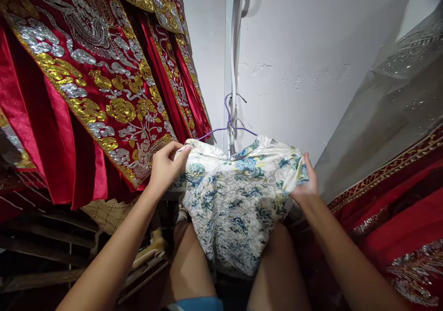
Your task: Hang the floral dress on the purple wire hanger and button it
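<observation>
Two bare hands hold one small garment between walls of hanging cloth. At the far left hang red robes (79,94) heavy with gold and silver embroidery — flowers, scrolls and what looks like a bird worked in metallic thread — their pleated satin edges falling down toward dark wooden slats at the lower left. Just beside the lowest embroidered hem, the left hand (166,165) has its grip closed in a pinch, thumb and fingertips nipping the left shoulder edge of a cream dress (231,205) patterned with blue and green clouds and flowers. The dress has a high collar and short sleeves; it sits on a purple wire hanger (228,122), whose hook rises against the white wall (297,48) next to a pale vertical strip. The lower part of the dress drapes down over the person's bare knees, which show at the bottom of the view. On the other shoulder, the right hand (306,184) grips the short sleeve — fingers behind the cloth, thumb along its edge. Further right hangs a grey sheer cover (387,103) with glittering trim, and below it more red fabric (404,218) with gold borders.
</observation>
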### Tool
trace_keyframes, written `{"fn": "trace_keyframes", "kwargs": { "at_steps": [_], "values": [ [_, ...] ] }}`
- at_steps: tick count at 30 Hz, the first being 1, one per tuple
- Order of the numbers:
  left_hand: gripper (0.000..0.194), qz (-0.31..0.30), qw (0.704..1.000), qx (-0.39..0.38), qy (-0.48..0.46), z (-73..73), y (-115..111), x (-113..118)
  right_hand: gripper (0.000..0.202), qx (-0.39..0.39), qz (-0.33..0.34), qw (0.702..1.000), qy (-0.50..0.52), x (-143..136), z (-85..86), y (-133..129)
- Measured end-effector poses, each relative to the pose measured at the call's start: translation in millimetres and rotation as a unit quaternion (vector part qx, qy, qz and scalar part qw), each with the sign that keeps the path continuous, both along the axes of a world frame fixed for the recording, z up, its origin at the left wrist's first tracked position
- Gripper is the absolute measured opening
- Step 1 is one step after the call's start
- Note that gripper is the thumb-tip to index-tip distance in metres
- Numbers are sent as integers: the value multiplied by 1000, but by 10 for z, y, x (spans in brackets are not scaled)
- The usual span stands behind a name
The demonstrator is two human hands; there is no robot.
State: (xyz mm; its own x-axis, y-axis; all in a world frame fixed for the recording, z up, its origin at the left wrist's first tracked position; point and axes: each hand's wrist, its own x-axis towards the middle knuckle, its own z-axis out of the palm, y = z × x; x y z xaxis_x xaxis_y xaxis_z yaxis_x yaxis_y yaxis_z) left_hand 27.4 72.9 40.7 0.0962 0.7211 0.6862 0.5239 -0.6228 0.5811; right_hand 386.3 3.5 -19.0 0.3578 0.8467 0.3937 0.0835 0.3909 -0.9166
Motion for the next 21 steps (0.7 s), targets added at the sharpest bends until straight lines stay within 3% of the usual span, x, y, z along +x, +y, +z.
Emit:
{"fn": "trace_keyframes", "kwargs": {
  "at_steps": [4, 7, 9, 11, 13, 15, 16, 18, 20, 21],
  "values": [
    [24, 20, 999, 32, 22, 155, 31, 129, 65, 15, 5, 996, 93, -21, 363, -32],
    [18, 10, 999, 20, 39, 240, 79, 216, 65, 37, 25, 998, 42, -171, 669, -38],
    [21, 18, 999, 15, 27, 197, 119, 249, 72, 28, 68, 997, -5, -323, 776, -127],
    [34, 35, 998, -4, -43, 82, 150, 261, 83, 12, 180, 982, -56, -471, 783, -300],
    [47, 44, 985, -48, -157, -60, 151, 266, 86, 3, 341, 933, -118, -581, 702, -494],
    [56, 38, 968, -89, -232, -182, 107, 297, 74, 5, 425, 891, -157, -645, 558, -618],
    [59, 25, 963, -108, -245, -225, 68, 331, 66, 7, 413, 895, -166, -667, 471, -635],
    [64, -23, 961, -143, -234, -275, -40, 447, 52, 6, 296, 940, -172, -703, 283, -579],
    [70, -125, 945, -196, -229, -285, -172, 612, 48, -20, 165, 970, -178, -743, 103, -459],
    [70, -191, 927, -226, -232, -279, -243, 700, 47, -44, 132, 975, -176, -763, 23, -403]
  ]
}}
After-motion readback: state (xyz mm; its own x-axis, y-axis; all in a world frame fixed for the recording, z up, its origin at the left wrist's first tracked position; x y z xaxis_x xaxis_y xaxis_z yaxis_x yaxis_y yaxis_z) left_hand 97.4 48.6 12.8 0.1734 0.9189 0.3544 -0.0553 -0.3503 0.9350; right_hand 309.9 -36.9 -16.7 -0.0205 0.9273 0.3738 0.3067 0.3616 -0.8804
